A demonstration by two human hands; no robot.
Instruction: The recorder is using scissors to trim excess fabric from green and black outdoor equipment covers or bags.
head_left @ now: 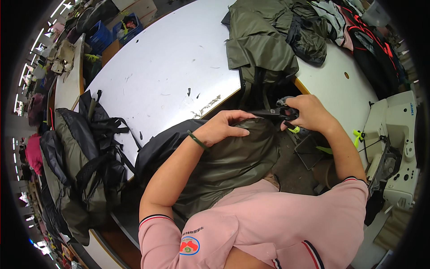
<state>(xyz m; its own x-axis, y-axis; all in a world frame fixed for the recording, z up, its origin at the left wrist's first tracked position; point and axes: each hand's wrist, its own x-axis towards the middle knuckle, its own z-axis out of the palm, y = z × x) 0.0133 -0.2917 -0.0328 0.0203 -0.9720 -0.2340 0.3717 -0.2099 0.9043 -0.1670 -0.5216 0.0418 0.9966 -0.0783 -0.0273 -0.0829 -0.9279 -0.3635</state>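
Note:
Across my lap lies a dark olive, shiny fabric piece (224, 157), with a black section on its left side. My left hand (224, 127), a green bangle at its wrist, is closed on the fabric's upper edge, thumb toward me. In my right hand (307, 114) is a pair of black scissors (273, 113), fingers through the handles. Their blades point left along the fabric edge, close to my left fingertips. Whether the blades touch the cloth I cannot tell.
A white table (165, 67) stands ahead, with olive bags (264, 40) heaped at its far right. More olive and black pieces (85, 152) with straps hang over its left edge. At the right is a white sewing machine (398, 148). Blue crates (99, 38) stand at far left.

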